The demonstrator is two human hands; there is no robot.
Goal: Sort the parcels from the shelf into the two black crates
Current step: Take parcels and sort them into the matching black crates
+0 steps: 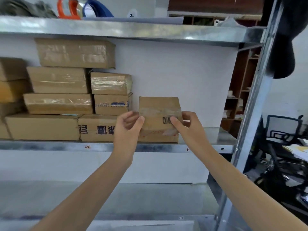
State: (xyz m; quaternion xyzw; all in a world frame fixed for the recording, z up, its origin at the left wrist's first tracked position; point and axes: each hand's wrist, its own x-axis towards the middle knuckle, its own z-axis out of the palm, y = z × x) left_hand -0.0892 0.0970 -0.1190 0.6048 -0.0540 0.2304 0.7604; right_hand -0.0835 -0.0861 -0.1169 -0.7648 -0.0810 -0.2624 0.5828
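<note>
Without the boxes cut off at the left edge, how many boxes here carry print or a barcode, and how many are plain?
Printed boxes, with the held box: 3
Plain boxes: 5
Total: 8

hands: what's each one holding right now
Left hand: grips the parcel at its left edge.
Right hand: grips the parcel at its right edge.

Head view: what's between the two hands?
In the head view, a taped cardboard parcel with a barcode, at the front of the shelf; the left hand and right hand each hold one side.
</note>
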